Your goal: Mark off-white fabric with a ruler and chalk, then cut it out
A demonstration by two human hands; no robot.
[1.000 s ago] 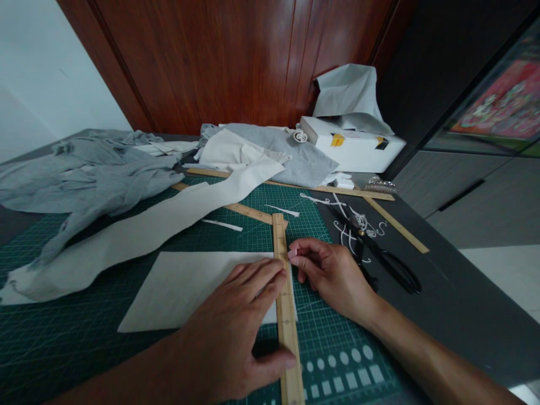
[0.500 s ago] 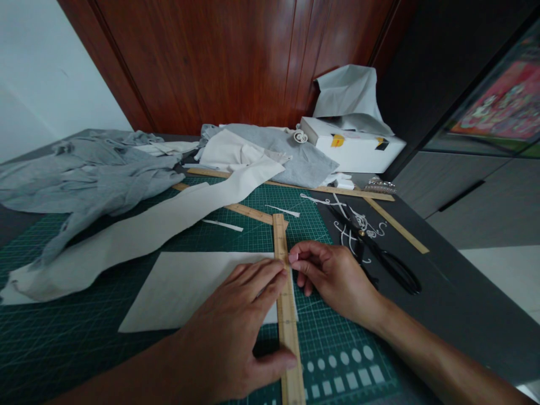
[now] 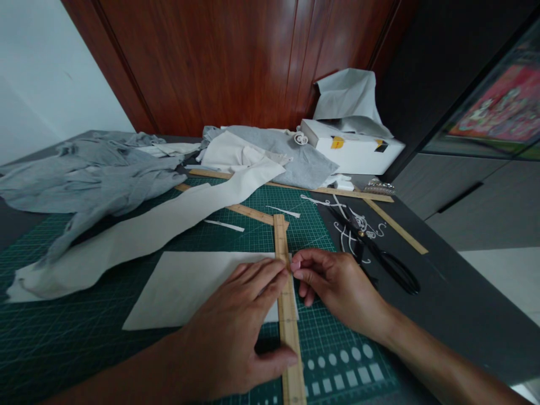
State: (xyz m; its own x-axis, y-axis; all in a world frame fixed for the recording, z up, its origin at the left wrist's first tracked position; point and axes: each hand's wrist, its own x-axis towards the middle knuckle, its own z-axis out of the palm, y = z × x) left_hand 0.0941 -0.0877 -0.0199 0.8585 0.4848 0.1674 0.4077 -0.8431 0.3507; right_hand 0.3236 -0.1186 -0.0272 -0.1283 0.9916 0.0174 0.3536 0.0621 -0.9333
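My left hand (image 3: 234, 323) lies flat and open, fingertips and thumb pressing a wooden ruler (image 3: 288, 320). The ruler crosses the right end of a cream piece of fabric (image 3: 181, 287), leaving a narrow strip of it showing beyond. My right hand (image 3: 333, 278) is closed in a pinch on a small pale pink piece (image 3: 297, 265), chalk-like, held against the ruler's right edge. Its tip is hidden by the fingers. Under the fabric lies a green cutting mat (image 3: 337, 337).
Black scissors (image 3: 390, 261) and curled white cords (image 3: 358, 219) lie right of the mat. A long cream strip (image 3: 139, 236) and grey cloth (image 3: 113, 171) cover the left. More wooden rulers (image 3: 253, 212) lie farther back. A white box (image 3: 350, 149) stands by the door.
My right hand has moved slightly toward me along the ruler's edge with the pink piece. The left hand keeps its place on the ruler. The camera view has shifted a little.
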